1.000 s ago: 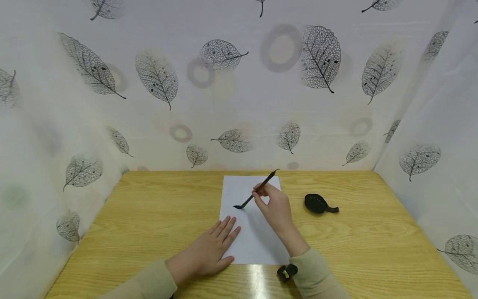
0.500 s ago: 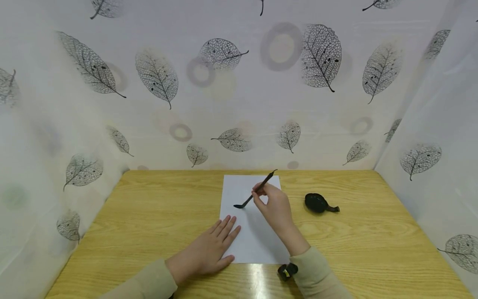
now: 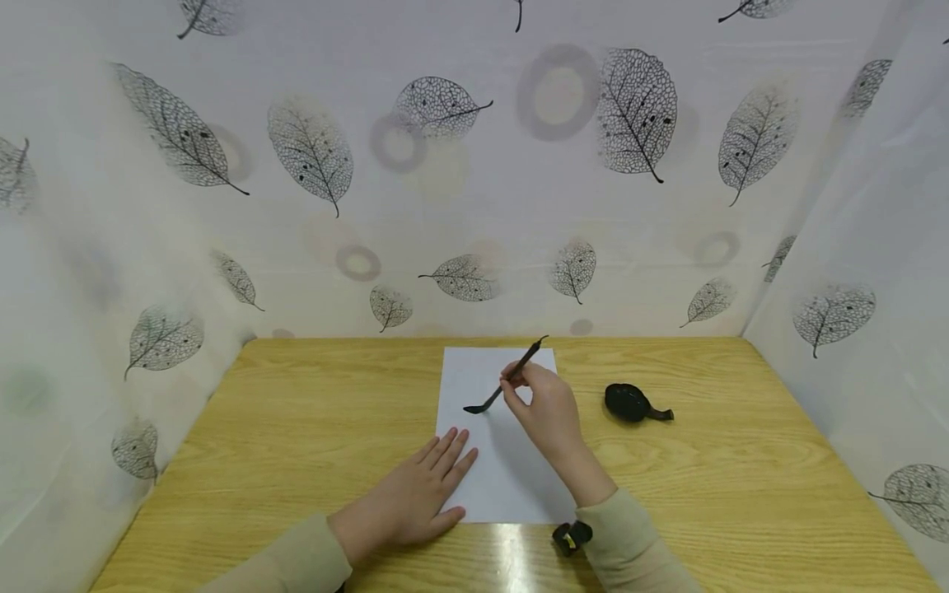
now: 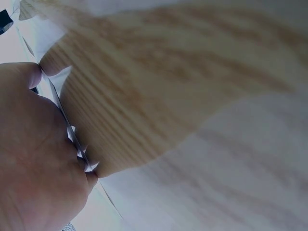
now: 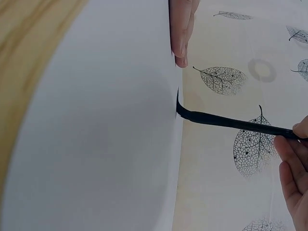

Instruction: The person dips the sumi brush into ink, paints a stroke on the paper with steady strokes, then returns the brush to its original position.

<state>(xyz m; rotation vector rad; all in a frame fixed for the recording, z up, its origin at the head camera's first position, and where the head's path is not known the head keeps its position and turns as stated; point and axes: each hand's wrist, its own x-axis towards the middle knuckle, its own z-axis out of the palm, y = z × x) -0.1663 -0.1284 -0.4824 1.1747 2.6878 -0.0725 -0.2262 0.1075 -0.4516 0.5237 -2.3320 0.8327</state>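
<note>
In the head view my right hand pinches a dark calligraphy brush partway along its handle between thumb and fingers. The brush slants down to the left, its black bristles at the white sheet of paper. From the right wrist, the bristles show bent sideways where they meet the paper. My left hand lies flat across the sheet's lower left edge, fingers straight and slightly spread. The left wrist view shows that hand from the side, close to the tabletop.
To the right of the paper stands a small black ink dish with a short curved handle. A black wrist device sits at the right sleeve. White leaf-print curtains surround the wooden table at the back and sides.
The handle end of the brush has tipped very slightly left, while the bristles stay at nearly the same spot on the paper. The left hand has not moved.
</note>
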